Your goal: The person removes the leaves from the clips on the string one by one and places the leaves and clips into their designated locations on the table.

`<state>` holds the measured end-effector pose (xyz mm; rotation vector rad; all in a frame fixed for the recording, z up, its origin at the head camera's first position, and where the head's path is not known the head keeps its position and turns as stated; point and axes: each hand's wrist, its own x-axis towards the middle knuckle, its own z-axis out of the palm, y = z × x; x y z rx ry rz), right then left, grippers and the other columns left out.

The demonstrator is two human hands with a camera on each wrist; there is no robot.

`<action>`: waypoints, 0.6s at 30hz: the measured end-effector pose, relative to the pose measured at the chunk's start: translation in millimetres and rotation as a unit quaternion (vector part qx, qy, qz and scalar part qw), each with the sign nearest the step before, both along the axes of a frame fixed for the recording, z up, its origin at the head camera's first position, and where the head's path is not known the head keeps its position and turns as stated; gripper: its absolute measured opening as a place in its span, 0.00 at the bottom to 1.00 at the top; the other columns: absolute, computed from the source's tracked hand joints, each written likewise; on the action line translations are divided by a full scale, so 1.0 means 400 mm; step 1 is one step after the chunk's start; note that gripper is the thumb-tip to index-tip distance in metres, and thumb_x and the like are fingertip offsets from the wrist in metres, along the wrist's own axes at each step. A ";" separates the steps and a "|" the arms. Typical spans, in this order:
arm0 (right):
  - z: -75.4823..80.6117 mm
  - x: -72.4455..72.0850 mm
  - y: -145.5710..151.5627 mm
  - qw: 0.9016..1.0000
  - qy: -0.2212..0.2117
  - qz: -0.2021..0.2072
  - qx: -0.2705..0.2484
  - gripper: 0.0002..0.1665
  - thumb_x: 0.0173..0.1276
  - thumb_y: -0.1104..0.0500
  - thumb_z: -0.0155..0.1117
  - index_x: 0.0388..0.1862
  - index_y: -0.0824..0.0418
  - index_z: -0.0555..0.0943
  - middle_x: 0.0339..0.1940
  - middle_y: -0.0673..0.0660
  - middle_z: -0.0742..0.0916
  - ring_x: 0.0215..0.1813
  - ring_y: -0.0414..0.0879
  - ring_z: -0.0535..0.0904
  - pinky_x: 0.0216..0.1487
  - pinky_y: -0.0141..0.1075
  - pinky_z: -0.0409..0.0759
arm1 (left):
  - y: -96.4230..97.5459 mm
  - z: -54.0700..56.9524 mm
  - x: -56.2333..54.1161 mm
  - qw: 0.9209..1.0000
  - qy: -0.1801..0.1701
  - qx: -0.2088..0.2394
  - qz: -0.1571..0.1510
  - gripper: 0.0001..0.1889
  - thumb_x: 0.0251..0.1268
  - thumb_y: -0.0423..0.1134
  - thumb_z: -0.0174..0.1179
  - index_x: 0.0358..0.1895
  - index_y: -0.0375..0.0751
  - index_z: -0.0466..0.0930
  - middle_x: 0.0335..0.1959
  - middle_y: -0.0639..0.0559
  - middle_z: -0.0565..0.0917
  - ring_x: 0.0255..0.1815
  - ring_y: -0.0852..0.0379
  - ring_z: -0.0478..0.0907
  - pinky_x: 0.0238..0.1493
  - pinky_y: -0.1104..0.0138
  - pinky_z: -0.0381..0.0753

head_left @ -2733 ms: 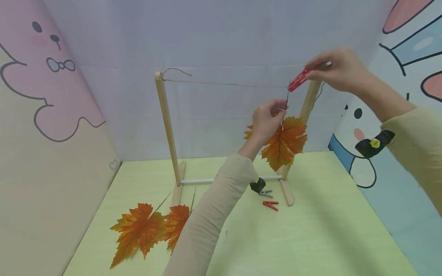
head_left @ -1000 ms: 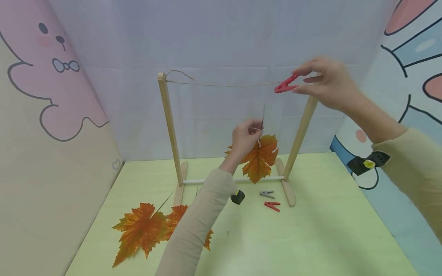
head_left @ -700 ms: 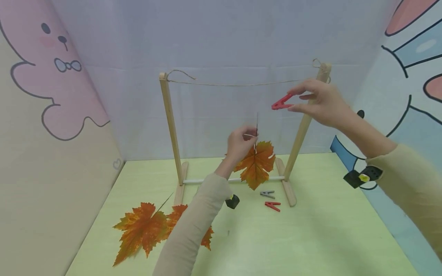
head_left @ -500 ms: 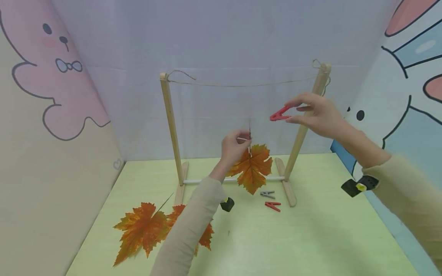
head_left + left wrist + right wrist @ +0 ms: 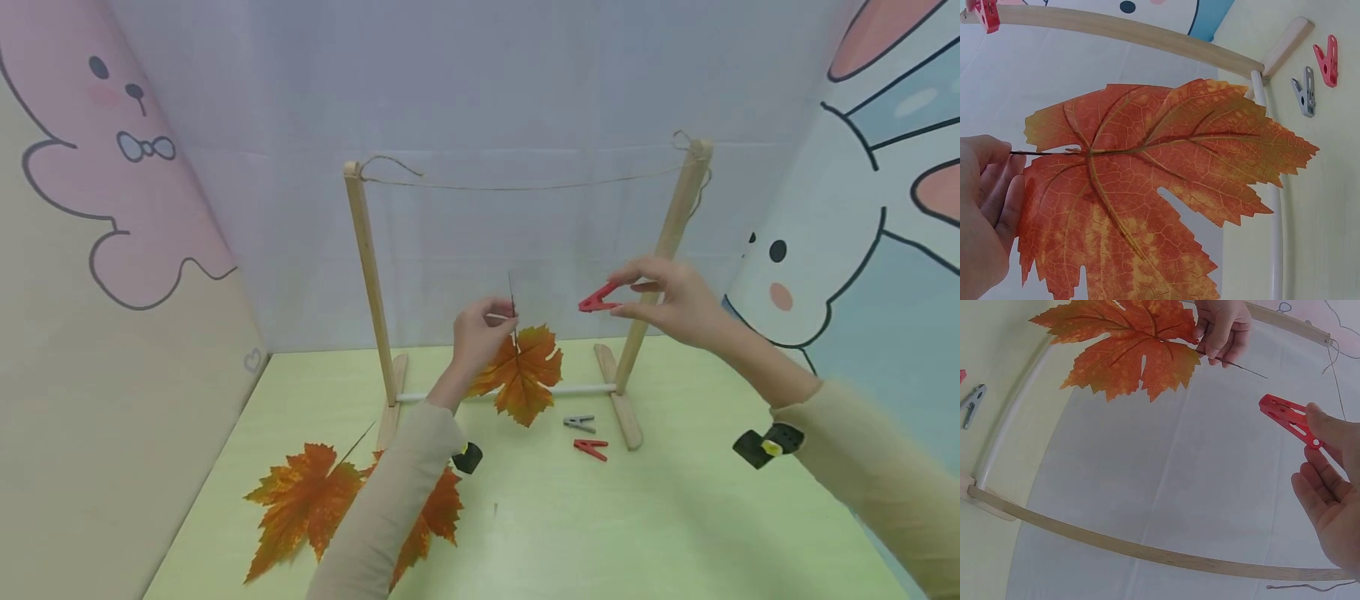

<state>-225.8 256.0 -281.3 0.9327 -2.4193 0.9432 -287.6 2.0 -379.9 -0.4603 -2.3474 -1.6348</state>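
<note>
My left hand [image 5: 480, 335] pinches the thin dark stem of an orange maple leaf [image 5: 529, 377], which hangs below the fingers in front of the frame. The left wrist view shows the leaf [image 5: 1147, 150] broad side on, its stem between thumb and fingers. To the right, my right hand [image 5: 678, 304] holds a red clothespin [image 5: 597, 298] by its handle end, tip pointing left. In the right wrist view a gap separates this clothespin [image 5: 1285, 415] from the stem. Both hands are below the string [image 5: 517, 189], which carries nothing.
A wooden frame has a left post [image 5: 367, 267], a right post [image 5: 678, 212] and a white bottom rod [image 5: 581, 389]. A grey clothespin [image 5: 579, 422] and another red clothespin [image 5: 591, 450] lie on the table. More maple leaves [image 5: 303, 504] lie at front left, partly under my left sleeve.
Both hands have come down and left from the string near the right post, the leaf and red clothespin still in them. The clothespin, earlier at the stem's top, is now apart from it.
</note>
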 end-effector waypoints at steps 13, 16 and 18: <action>-0.105 0.026 0.009 0.999 -0.030 -0.014 0.000 0.20 0.47 0.68 0.71 0.42 0.65 0.80 0.39 0.56 0.83 0.42 0.34 0.74 0.43 0.18 0.72 | -0.097 -0.042 0.013 1.000 -0.001 -0.008 0.017 0.05 0.53 0.31 0.63 0.35 0.36 0.81 0.32 0.48 0.84 0.30 0.54 0.82 0.32 0.68 0.81; -0.132 0.030 0.013 0.999 -0.036 -0.011 -0.004 0.20 0.47 0.69 0.71 0.42 0.66 0.80 0.38 0.57 0.83 0.41 0.34 0.74 0.42 0.20 0.73 | -0.120 -0.054 0.016 1.000 -0.004 -0.009 0.021 0.06 0.53 0.31 0.63 0.35 0.34 0.80 0.31 0.47 0.83 0.30 0.54 0.82 0.31 0.67 0.81; -0.149 0.034 0.015 0.999 -0.044 -0.016 0.000 0.20 0.47 0.69 0.71 0.42 0.66 0.79 0.38 0.56 0.83 0.40 0.34 0.74 0.42 0.24 0.76 | -0.134 -0.060 0.020 1.000 -0.008 -0.010 0.026 0.06 0.53 0.31 0.63 0.34 0.35 0.80 0.31 0.47 0.83 0.30 0.53 0.82 0.31 0.67 0.81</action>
